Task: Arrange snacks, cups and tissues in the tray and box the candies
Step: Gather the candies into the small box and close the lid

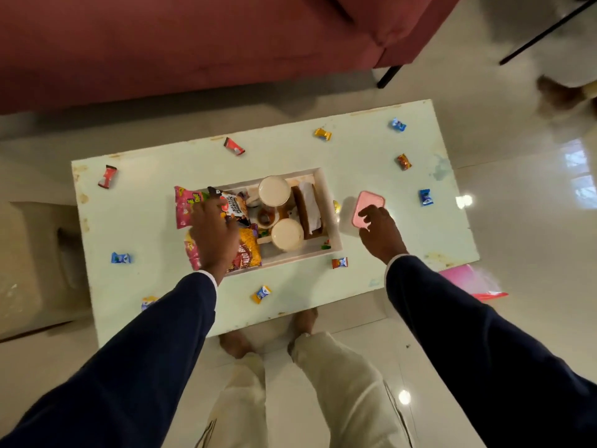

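A white tray [332, 215] sits mid-table. It holds snack packets [234, 206], two cups [274, 191] and a brown tissue holder [308, 208]. My left hand [213, 236] rests on the snack packets at the tray's left end, fingers spread over them. A small pink candy box [371, 202] lies just right of the tray. Over its near edge hovers my right hand [381, 231], fingers loosely curled and touching the lid. Wrapped candies lie scattered on the table, such as a red one [234, 146], a blue one [425, 197] and a yellow one [261, 294].
The pale green table [161, 195] stands on a glossy floor before a maroon sofa [193, 43]. A beige stool [35, 253] is at the left. A pink bag [475, 282] lies on the floor at the table's right corner. My feet are under the near edge.
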`<state>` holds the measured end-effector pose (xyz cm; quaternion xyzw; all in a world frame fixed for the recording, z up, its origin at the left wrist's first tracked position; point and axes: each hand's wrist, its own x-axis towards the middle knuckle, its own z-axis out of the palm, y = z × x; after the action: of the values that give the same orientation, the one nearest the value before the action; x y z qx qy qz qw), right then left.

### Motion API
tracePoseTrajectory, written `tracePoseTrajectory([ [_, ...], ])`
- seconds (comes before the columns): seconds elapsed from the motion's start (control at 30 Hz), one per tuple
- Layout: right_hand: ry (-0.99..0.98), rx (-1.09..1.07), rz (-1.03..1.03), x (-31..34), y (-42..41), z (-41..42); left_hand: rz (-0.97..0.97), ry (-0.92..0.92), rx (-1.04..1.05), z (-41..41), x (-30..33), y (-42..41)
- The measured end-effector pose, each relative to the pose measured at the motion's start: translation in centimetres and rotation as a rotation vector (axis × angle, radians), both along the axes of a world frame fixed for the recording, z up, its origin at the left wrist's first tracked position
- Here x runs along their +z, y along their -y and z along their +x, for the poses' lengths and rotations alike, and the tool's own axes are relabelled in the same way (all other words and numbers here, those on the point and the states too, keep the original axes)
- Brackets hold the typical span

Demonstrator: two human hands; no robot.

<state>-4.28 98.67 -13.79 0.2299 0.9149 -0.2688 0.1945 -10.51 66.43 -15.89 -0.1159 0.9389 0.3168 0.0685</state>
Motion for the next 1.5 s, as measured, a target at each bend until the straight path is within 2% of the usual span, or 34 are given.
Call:
tracePoseTrajectory([
  [0.07,0.004,0.013,0.046,0.0,-1.2,1.2,0.170,-0.051,-0.193,0.2,0.5,-2.8],
  [0.13,0.032,0.048,0.107,-0.7,-2.6,2.0,0.339,-0.025,-0.311,0.6,0.6,-6.3],
  [0.3,0.037,0.197,0.242,-4.1,-6.3,1.6,0.518,0.305,-0.425,1.7,-1.3,-15.1],
  [0.5,0.027,0.439,0.226,-8.3,-9.1,-0.7,0.461,0.505,-0.305,2.7,-5.2,-22.5],
  [0.6,0.015,0.484,0.204,-9.7,-9.4,-1.4,0.417,0.609,-0.205,2.5,-6.8,-24.2],
  [0.7,-0.051,0.480,0.200,-10.4,-9.9,-2.0,0.456,0.698,-0.135,2.2,-7.8,-24.7],
  [0.87,-0.102,0.428,0.003,-9.6,-10.8,-3.2,0.606,0.697,-0.042,2.7,-7.7,-24.9],
  [1.0,-0.170,0.325,-0.404,-6.8,-11.6,-3.2,0.915,0.700,0.227,2.1,-6.1,-26.0],
  [1.1,-0.174,0.418,-0.518,-4.8,-12.0,-2.3,1.111,0.730,0.305,1.4,-4.7,-26.8],
  [1.2,-0.129,0.403,-0.580,-3.6,-12.2,-1.8,1.059,0.702,0.235,1.2,-3.4,-27.5],
  [1.33,-0.071,0.232,-0.723,-3.0,-11.7,-1.7,0.942,0.620,0.124,1.0,-2.7,-28.0],
  [1.5,-0.115,0.159,-0.713,-2.8,-11.4,-2.5,0.902,0.590,0.077,0.6,-3.1,-27.8],
])
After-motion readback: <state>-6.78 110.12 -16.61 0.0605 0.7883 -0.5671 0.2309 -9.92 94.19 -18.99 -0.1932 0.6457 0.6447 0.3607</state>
